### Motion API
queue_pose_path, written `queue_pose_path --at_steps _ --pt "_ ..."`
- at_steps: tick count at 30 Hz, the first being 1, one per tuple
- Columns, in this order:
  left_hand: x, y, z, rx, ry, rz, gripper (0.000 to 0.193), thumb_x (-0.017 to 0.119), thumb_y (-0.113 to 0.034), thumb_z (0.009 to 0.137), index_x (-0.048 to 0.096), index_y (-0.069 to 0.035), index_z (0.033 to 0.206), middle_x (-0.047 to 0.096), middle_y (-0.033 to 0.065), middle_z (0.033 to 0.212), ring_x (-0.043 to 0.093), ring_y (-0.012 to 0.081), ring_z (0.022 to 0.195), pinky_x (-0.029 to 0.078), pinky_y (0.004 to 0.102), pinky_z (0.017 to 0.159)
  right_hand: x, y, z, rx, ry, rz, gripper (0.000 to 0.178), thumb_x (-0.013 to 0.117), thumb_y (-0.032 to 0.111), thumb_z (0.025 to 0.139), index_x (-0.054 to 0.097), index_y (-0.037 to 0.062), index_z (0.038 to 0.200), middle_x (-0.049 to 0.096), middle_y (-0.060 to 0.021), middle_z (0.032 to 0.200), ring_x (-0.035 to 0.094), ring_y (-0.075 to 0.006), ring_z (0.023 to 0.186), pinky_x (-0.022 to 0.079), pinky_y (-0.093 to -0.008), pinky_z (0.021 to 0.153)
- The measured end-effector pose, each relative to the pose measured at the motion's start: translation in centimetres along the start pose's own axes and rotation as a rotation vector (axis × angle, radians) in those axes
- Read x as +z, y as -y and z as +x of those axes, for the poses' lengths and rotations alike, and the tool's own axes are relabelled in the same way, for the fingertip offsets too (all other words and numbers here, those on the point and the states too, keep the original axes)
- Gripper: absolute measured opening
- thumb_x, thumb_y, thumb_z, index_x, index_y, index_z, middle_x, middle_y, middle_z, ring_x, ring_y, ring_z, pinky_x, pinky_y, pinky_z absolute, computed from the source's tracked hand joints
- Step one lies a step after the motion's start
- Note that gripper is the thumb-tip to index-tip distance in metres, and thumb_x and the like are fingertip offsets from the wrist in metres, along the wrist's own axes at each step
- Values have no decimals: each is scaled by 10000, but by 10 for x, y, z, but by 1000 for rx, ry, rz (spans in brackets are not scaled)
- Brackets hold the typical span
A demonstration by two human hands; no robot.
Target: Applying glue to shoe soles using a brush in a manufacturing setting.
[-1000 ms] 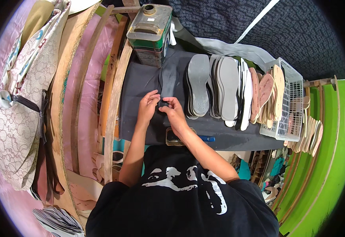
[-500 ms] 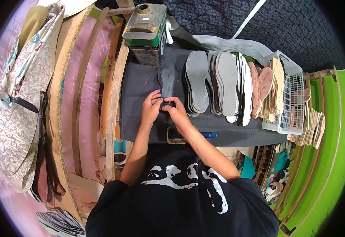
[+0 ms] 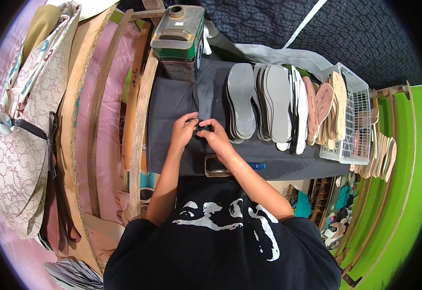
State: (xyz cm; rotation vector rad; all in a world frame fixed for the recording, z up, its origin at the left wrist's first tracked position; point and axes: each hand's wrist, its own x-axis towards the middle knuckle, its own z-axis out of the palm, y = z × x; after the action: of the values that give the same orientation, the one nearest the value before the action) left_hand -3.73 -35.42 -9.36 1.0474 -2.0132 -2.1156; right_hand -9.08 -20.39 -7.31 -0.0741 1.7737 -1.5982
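A dark grey shoe sole [image 3: 204, 99] lies on the dark table, pointing away from me. At its near end, my left hand [image 3: 185, 130] and my right hand [image 3: 215, 134] come close together. Both pinch a small black piece [image 3: 201, 127] between thumb and fingers; its exact kind is too small and too covered to tell. Just right of the sole stands a stack of grey shoe soles [image 3: 241, 96]. Below my right hand, a shallow tan-rimmed tray [image 3: 215, 172] sits at the table's near edge, partly behind my forearm.
A rusty green metal can [image 3: 178, 43] stands at the back left. To the right are lighter grey insoles [image 3: 277, 101], white ones [image 3: 300, 113], tan insoles [image 3: 337, 106] and a white plastic basket [image 3: 365, 125]. A blue-handled object [image 3: 256, 166] lies by my right forearm. Wooden rails [image 3: 143, 121] border the left.
My hands stay at the sole's near end, with fingers shifting slightly on the black piece. My left hand has moved a little left. The soles and can stay in place.
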Motion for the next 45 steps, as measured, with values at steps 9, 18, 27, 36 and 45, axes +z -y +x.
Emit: queue_pose_path --at_steps 9,18,27,36,45 --pt "-2 -8 2 -97 25 -47 375 635 -158 1058 714 6 1386 749 112 1291 705 163 1106 570 301 930 -5 19 -4 33 -6 63 326 781 138 822 651 34 1102 674 -121 1087 638 -197 967 498 -316 838" --pt "-6 -8 3 -129 34 -111 371 641 -165 1048 729 -4 1370 751 44 1132 689 119 1020 565 280 889 -6 24 -7 -13 -33 163 335 786 107 829 630 50 1120 634 -42 917 588 -124 806 460 -275 719" --pt "-23 -12 0 -167 86 -453 367 597 -157 1059 690 11 1372 738 62 1200 689 149 1023 554 287 910 10 32 -36 -49 -101 469 350 689 -39 893 571 42 1212 634 -69 1088 629 -151 1051 514 -276 902" --pt "-19 -15 -4 -206 145 -760 525 528 -298 1078 570 10 1501 673 134 1425 627 242 1315 475 406 1139 17 29 -31 125 -115 876 413 726 -79 942 554 12 1307 660 -106 1185 669 -200 1106 566 -340 1015" --pt "-18 -16 -20 -249 202 -1058 589 537 -440 1072 585 -8 1470 652 166 1453 561 307 1402 393 448 1229 -28 42 -102 203 73 768 347 702 -51 968 633 7 1303 737 -45 1089 721 -129 946 587 -291 889"
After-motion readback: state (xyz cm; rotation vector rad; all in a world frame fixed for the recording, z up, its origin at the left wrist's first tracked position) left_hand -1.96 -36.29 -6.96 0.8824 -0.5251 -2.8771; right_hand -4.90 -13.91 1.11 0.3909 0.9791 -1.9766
